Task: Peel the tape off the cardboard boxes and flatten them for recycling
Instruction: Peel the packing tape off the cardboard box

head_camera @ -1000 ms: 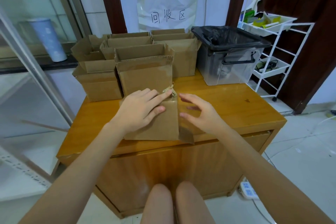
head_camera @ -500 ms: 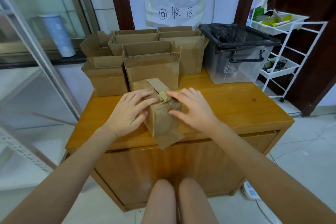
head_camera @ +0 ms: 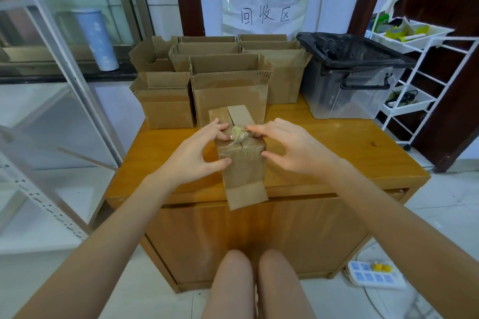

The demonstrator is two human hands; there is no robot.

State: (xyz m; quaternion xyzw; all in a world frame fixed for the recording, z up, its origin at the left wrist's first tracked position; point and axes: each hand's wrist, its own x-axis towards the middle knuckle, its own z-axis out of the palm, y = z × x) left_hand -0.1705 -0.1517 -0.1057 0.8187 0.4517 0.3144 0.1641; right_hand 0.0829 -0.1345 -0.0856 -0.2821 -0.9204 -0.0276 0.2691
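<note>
1. Holding the small box (head_camera: 242, 163) upright at the near edge of the bench (head_camera: 324, 155) is what I am doing, with its bottom flap hanging over the bench front.
2. I am bracing it with the left hand (head_camera: 197, 153): thumb pressing the front face, curled fingers on the top left edge, so this grip is closed around the box corner.
3. I am reaching in with the right hand (head_camera: 293, 147): thumb touching the right front edge, fingertips arriving at the tape wad (head_camera: 238, 134) on the top seam. Whether they are already pinching it I cannot tell.
4. Handling judgement: the box is looking light and hollow, with corrugated walls stiff along the edges but likely caving if squeezed mid-panel. I am favouring corners and edges for holding.
5. The tape is looking thin, glossy and crumpled into a sticky lump; it will probably stretch or tear, so I am planning to take it low, at the lump's base, and pull along the seam.
6. Hard to make out: how far tape is running down the front face, since glare and brown-on-brown are hiding its edges. The box's far side and underside are hidden.
7. Waiting behind: open boxes (head_camera: 228, 85) in rows and a lined bin (head_camera: 350, 77).
</note>
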